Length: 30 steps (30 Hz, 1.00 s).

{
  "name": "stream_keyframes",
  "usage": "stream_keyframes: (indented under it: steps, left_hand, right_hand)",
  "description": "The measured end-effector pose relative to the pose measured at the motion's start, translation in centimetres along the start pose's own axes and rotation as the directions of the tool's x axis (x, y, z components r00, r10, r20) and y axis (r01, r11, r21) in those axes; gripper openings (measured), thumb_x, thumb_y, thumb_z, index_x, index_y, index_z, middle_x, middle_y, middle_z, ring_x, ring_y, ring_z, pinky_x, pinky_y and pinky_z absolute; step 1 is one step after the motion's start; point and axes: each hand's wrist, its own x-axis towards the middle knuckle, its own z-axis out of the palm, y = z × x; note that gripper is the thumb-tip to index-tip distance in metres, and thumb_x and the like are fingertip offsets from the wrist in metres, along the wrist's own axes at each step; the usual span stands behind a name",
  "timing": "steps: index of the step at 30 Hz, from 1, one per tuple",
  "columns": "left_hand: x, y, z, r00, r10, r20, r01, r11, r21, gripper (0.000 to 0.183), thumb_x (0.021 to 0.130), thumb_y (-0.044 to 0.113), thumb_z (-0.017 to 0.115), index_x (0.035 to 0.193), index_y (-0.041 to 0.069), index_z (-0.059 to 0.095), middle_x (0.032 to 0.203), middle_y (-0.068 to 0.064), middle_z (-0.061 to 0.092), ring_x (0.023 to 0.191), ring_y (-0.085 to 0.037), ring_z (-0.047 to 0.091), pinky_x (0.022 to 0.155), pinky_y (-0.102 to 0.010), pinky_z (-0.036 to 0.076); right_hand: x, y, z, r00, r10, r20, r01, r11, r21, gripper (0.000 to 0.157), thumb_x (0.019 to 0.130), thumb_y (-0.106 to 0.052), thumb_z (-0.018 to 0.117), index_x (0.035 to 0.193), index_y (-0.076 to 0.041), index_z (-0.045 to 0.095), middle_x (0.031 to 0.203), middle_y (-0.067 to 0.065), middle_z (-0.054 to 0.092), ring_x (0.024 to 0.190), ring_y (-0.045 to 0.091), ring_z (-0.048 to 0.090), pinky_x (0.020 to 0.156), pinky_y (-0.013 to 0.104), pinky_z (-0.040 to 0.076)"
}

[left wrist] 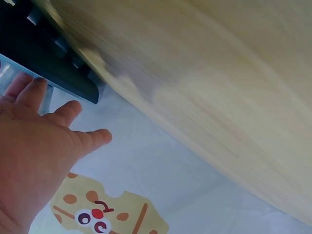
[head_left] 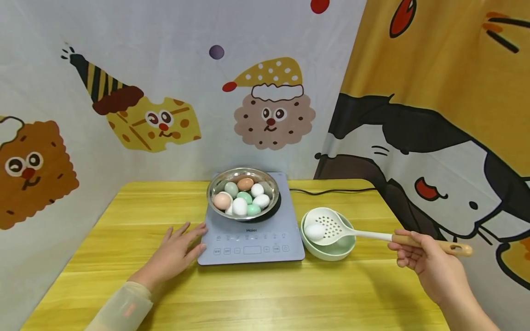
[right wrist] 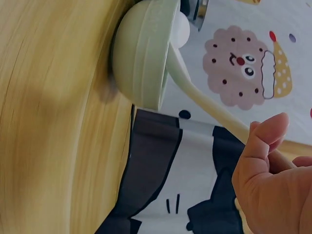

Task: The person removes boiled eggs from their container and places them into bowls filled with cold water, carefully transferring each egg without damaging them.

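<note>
Beyond the fingers of the right hand (head_left: 438, 264), pinching the skimmer (head_left: 374, 235), tilting could spill the egg (head_left: 314, 232); left hand (head_left: 177, 251) fingers spread.

In the head view, I read one brand name: "Haier" (head_left: 251, 230), printed in dark letters on the grey-blue cooktop (head_left: 217, 235) before me, below the centre of the frame. On its front control strip, lower centre of the frame, I identify two signs: a minus on the minus key (head_left: 237, 250), left of the rectangular display outline (head_left: 252, 250), and a plus on the plus key (head_left: 267, 249), right of it. The row of small marks (head_left: 256, 236) above these keys is too small for me to read.
</note>
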Motion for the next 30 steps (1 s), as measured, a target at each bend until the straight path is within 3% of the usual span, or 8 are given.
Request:
stream_keyframes:
  steps: [8, 11, 15, 18, 22, 25, 28, 30]
  left_hand:
    - [0.1, -0.1, 0.1, 1.0, 0.002, -0.008, -0.002, 1.0, 0.015, 0.051, 0.109, 0.042, 0.062, 0.153, 0.018, 0.06, 0.167, 0.0, 0.05, 0.155, -0.053, 0.038, 0.123, -0.083, 0.012]
    - [0.1, -0.1, 0.0, 1.0, 0.003, -0.013, -0.002, 1.0, 0.018, 0.05, 0.109, 0.042, 0.062, 0.153, 0.018, 0.06, 0.167, 0.0, 0.05, 0.154, -0.054, 0.039, 0.123, -0.084, 0.012]
    - [0.0, 0.0, 0.0, 1.0, -0.006, -0.006, 0.006, 1.0, 0.011, 0.051, 0.109, 0.042, 0.062, 0.153, 0.018, 0.06, 0.167, 0.0, 0.05, 0.153, -0.055, 0.04, 0.122, -0.084, 0.013]
    - [-0.1, 0.0, 0.0, 1.0, -0.013, -0.004, 0.013, 1.0, -0.001, 0.051, 0.109, 0.042, 0.062, 0.153, 0.018, 0.059, 0.168, 0.001, 0.049, 0.153, -0.055, 0.04, 0.121, -0.084, 0.014]
    - [-0.2, 0.1, 0.0, 1.0, -0.013, -0.007, 0.013, 1.0, -0.007, 0.051, 0.109, 0.042, 0.061, 0.154, 0.018, 0.059, 0.168, 0.001, 0.049, 0.153, -0.055, 0.041, 0.122, -0.084, 0.014]
    - [-0.1, 0.2, 0.0, 1.0, -0.011, -0.004, 0.011, 1.0, -0.01, 0.051, 0.109, 0.042, 0.061, 0.154, 0.018, 0.059, 0.168, 0.001, 0.049, 0.153, -0.055, 0.041, 0.122, -0.084, 0.014]
    - [-0.1, 0.2, 0.0, 1.0, -0.012, -0.002, 0.012, 1.0, -0.011, 0.051, 0.109, 0.043, 0.06, 0.154, 0.018, 0.059, 0.168, 0.001, 0.048, 0.153, -0.055, 0.041, 0.122, -0.084, 0.014]
    - [-0.1, 0.2, -0.1, 1.0, -0.013, -0.002, 0.013, 1.0, -0.008, 0.051, 0.109, 0.042, 0.06, 0.154, 0.018, 0.058, 0.168, 0.0, 0.048, 0.153, -0.055, 0.041, 0.122, -0.084, 0.014]
  right_hand:
    - [-1.5, -0.3, 2.1, 0.992, -0.118, -0.051, 0.109, 0.982, -0.155, 0.033, 0.115, -0.033, 0.049, 0.117, -0.018, 0.079, 0.097, 0.001, 0.083, 0.074, 0.017, 0.07, 0.066, 0.029, 0.064]
    - [-2.4, -0.5, 3.2, 0.977, -0.204, -0.06, 0.175, 0.933, -0.313, 0.037, 0.115, -0.031, 0.052, 0.127, -0.005, 0.074, 0.1, 0.002, 0.083, 0.076, 0.019, 0.071, 0.067, 0.029, 0.064]
    - [-3.8, -0.2, 4.7, 0.951, -0.307, -0.044, 0.245, 0.829, -0.502, 0.037, 0.114, -0.023, 0.053, 0.133, 0.003, 0.07, 0.101, -0.005, 0.082, 0.078, 0.017, 0.072, 0.067, 0.026, 0.064]
    - [-4.8, 0.0, 5.8, 0.904, -0.428, -0.002, 0.347, 0.736, -0.582, 0.028, 0.112, -0.009, 0.056, 0.131, 0.003, 0.072, 0.099, -0.01, 0.081, 0.076, 0.012, 0.072, 0.067, 0.023, 0.063]
    - [-5.6, 0.0, 6.7, 0.795, -0.599, 0.092, 0.521, 0.598, -0.61, 0.028, 0.102, 0.01, 0.061, 0.126, 0.003, 0.075, 0.101, -0.013, 0.08, 0.072, 0.006, 0.071, 0.067, 0.016, 0.061]
    - [-5.8, -0.4, 6.8, 0.727, -0.674, 0.133, 0.597, 0.524, -0.608, 0.032, 0.098, 0.017, 0.062, 0.124, 0.004, 0.075, 0.103, -0.016, 0.079, 0.073, 0.002, 0.071, 0.069, 0.013, 0.06]
    - [-5.4, -0.9, 6.9, 0.67, -0.73, 0.138, 0.658, 0.497, -0.566, 0.034, 0.097, 0.021, 0.059, 0.125, 0.008, 0.074, 0.105, -0.015, 0.079, 0.073, 0.001, 0.07, 0.072, 0.011, 0.06]
    - [-4.8, -1.1, 7.1, 0.65, -0.752, 0.109, 0.704, 0.542, -0.46, 0.033, 0.098, 0.022, 0.055, 0.126, 0.015, 0.07, 0.106, -0.007, 0.081, 0.075, 0.003, 0.072, 0.072, 0.012, 0.061]
